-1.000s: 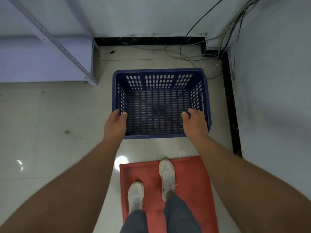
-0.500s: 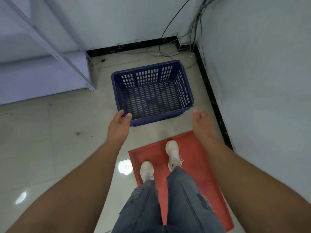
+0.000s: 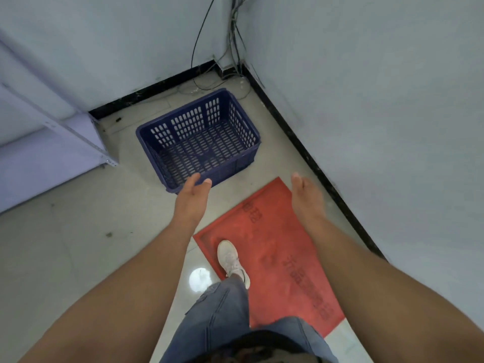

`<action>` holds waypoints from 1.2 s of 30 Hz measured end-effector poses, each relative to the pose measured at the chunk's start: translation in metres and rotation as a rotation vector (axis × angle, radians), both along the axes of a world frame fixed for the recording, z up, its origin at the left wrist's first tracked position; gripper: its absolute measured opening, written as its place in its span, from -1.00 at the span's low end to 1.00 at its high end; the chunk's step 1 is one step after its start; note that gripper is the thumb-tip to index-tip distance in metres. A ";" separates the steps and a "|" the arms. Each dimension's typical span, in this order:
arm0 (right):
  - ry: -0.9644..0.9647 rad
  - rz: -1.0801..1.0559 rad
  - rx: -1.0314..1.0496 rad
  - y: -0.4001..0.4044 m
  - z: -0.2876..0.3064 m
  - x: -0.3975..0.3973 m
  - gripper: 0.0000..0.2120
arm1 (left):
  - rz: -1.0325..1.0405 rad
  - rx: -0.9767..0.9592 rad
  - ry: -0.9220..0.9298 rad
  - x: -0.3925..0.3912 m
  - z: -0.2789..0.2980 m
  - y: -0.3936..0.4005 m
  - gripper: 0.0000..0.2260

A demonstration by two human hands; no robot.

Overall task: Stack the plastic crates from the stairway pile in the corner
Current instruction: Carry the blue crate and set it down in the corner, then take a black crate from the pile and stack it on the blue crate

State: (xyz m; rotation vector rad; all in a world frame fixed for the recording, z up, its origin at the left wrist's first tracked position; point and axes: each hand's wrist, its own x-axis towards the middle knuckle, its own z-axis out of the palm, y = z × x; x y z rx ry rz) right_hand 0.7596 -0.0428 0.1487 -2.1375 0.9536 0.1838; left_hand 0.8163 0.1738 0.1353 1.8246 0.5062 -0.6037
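Observation:
A dark blue slotted plastic crate (image 3: 235, 163) stands empty and upright on the tiled floor in the corner where two walls meet. My left hand (image 3: 192, 197) hovers open in front of the crate's near left corner, fingers apart, holding nothing. My right hand (image 3: 306, 196) is open too, off to the right of the crate above the red mat, apart from the crate.
A red floor mat (image 3: 277, 247) lies behind the crate; my white shoe (image 3: 230, 258) stands on its left edge. A pale metal shelf unit (image 3: 52, 142) stands at the left. Loose cables (image 3: 233, 53) hang in the corner. The right wall (image 3: 379, 113) runs close by.
Both hands have let go of the crate and drawn back from it. The crate now rests on the floor in the corner, and my view has risen and swung left.

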 end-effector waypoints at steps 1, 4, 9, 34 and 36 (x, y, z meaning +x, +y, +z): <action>-0.003 -0.023 -0.011 -0.003 0.001 -0.014 -0.61 | -0.021 0.000 -0.006 -0.009 0.001 -0.002 -0.51; -0.024 -0.084 -0.028 -0.008 0.007 -0.059 -0.60 | -0.073 -0.006 -0.024 -0.041 0.003 -0.008 -0.51; -0.061 -0.144 -0.035 -0.002 0.029 -0.146 -0.59 | -0.174 -0.004 -0.085 -0.104 0.021 -0.016 -0.53; -0.211 -0.967 -0.012 0.099 0.097 -0.419 -0.51 | -0.846 -0.189 -0.199 -0.265 0.114 -0.002 -0.55; -0.225 -1.032 -0.017 0.111 0.099 -0.433 -0.53 | -0.914 -0.194 -0.173 -0.274 0.109 -0.004 -0.55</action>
